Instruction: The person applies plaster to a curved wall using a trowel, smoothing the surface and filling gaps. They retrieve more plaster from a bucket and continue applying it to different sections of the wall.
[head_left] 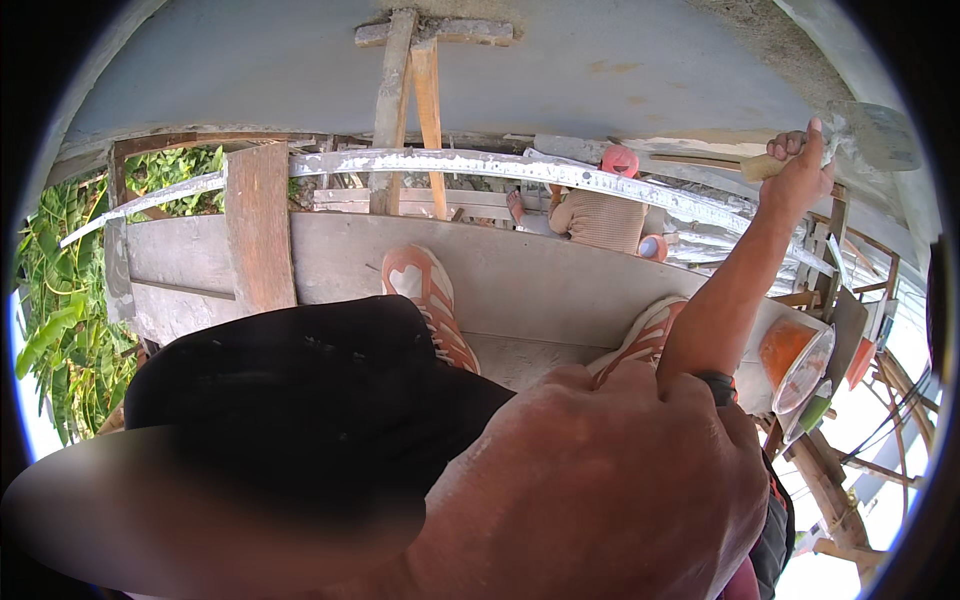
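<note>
- Platform of grey boards (pixel 540 290) runs from side to side beneath the person, with two orange-and-white shoes (pixel 421 285) on it.
- The right hand (pixel 797 170) is raised above the platform's right end, fingers closed around the wooden handle of a trowel (pixel 882 138), thumb pointing up.
- The trowel is above the platform's right end too, its grey blade to the right of the fist, close to a pale surface; whether blade and surface touch, I cannot tell.
- The left hand (pixel 600 480) looms large near the camera, in front of the platform's near side, knuckles forward; its fingertips are hidden, so I cannot tell whether they hold anything.
- Black trousers (pixel 300 390) cover part of the platform's near left side.
- An orange tub (pixel 790 352) with a whitish rim is at the platform's right end.
- A brown board (pixel 259 228) crosses the platform's left part.
- A long white-smeared bar (pixel 500 166) passes along the platform's far side.
- Wooden props (pixel 391 110) rise beyond the platform toward a grey surface (pixel 600 85).
- A co-worker (pixel 600 220) in a patterned top and reddish headwear is beyond the platform.
- Green leaves (pixel 60 290) fill the space left of the platform.
</note>
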